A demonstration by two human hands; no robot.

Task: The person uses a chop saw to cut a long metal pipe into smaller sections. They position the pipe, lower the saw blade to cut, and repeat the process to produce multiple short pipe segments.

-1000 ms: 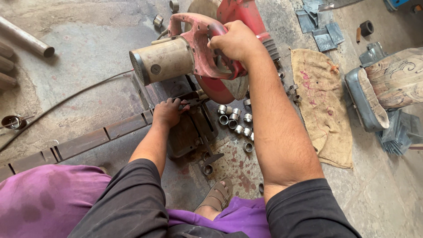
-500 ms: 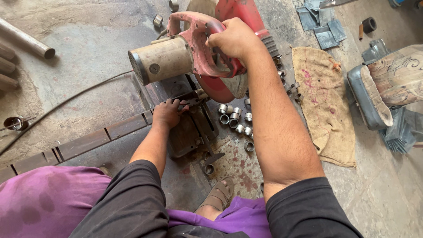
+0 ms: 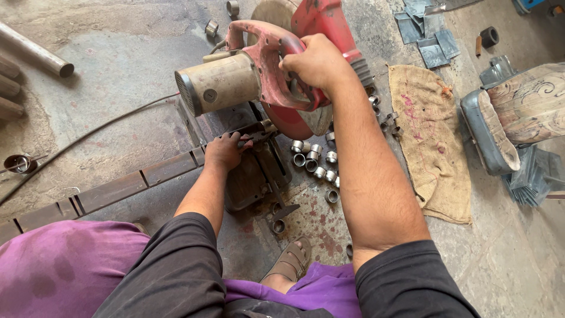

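Right hand [image 3: 315, 62] grips red saw [image 3: 265, 76]; left hand [image 3: 223, 150] steadies bar [image 3: 118, 191]

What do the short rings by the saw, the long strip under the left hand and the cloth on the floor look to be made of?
Short rings: bare metal, probably steel; grey sheen and hollow cut ends.
Long strip: dull, dark metal, apparently steel; flat and rigid, under the left hand.
Cloth: coarse woven sacking, likely jute; tan, stained pink.

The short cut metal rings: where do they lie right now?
In the head view, the short cut metal rings lie clustered on the floor just right of the chop saw's base, beneath the right forearm and left of the burlap sack.
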